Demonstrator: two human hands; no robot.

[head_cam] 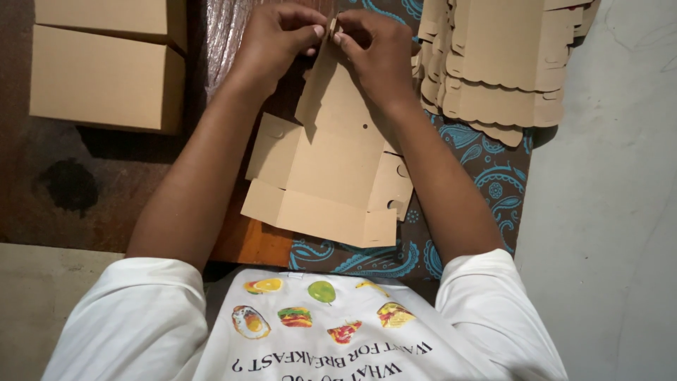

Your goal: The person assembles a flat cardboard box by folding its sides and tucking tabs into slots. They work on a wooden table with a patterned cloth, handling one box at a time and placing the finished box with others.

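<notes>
A flat die-cut brown cardboard box blank lies between my arms, partly folded, with its near flaps bent down. My left hand and my right hand meet at the blank's far end. Both pinch a small tab of the blank between thumb and fingers. The far end of the blank is lifted off the surface and tilts up toward my hands.
A stack of several unfolded scalloped-edge cardboard blanks lies at the upper right on a blue paisley cloth. Two assembled brown boxes stand at the upper left. Clear plastic wrap lies behind my left hand. Grey floor is on the right.
</notes>
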